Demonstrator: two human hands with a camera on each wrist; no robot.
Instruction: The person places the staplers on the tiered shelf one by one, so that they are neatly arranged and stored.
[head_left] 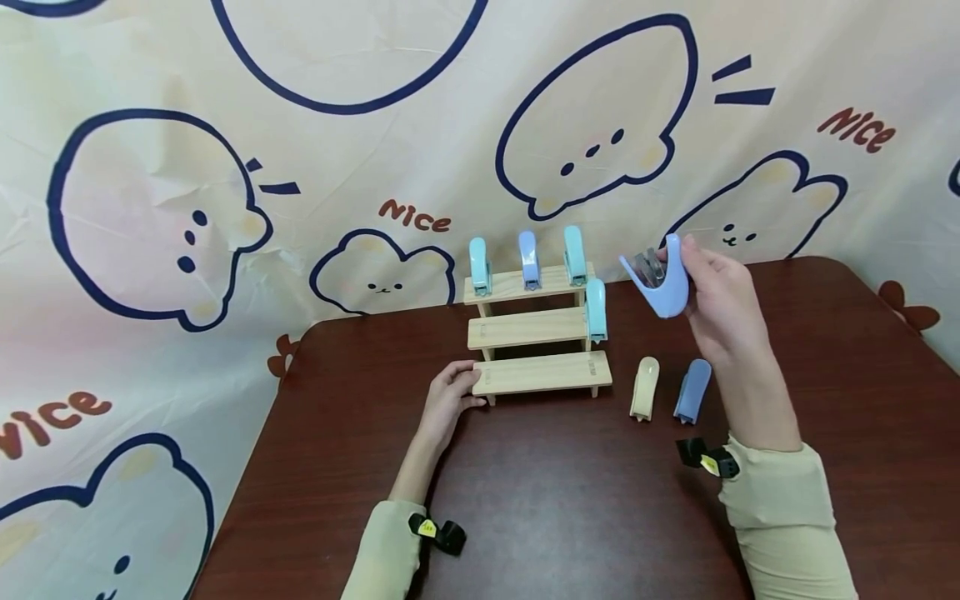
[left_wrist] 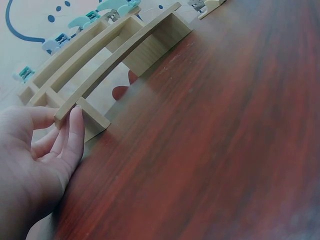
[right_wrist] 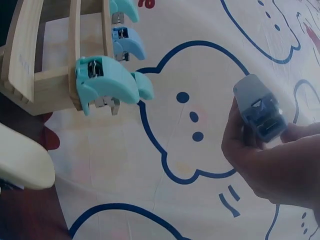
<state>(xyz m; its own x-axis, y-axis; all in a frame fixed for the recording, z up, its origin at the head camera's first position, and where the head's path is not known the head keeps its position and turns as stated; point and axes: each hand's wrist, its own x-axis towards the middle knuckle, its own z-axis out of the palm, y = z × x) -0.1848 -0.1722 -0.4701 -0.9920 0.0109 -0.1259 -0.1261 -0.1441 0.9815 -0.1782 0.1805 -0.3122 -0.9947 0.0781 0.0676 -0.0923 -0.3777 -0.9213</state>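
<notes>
Placement step, judged from the scene: right hand [head_left: 720, 287] pinches a periwinkle-blue plastic stapler [head_left: 660, 279] aloft beside the three-tier pale wooden step rack [head_left: 536, 329], left hand [head_left: 450, 396] steadying its bottom tier with relaxed fingers; next move calls for lowering onto a free ledge.

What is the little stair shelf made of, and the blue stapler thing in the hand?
The stepped shelf looks like pale unfinished wood: light tan boards with faint grain and a matt surface. The blue stapler in the right hand seems to be smooth, slightly glossy plastic, with shiny grey metal showing inside its open mouth. The table looks like dark reddish wood-grain, maybe laminate.
</notes>
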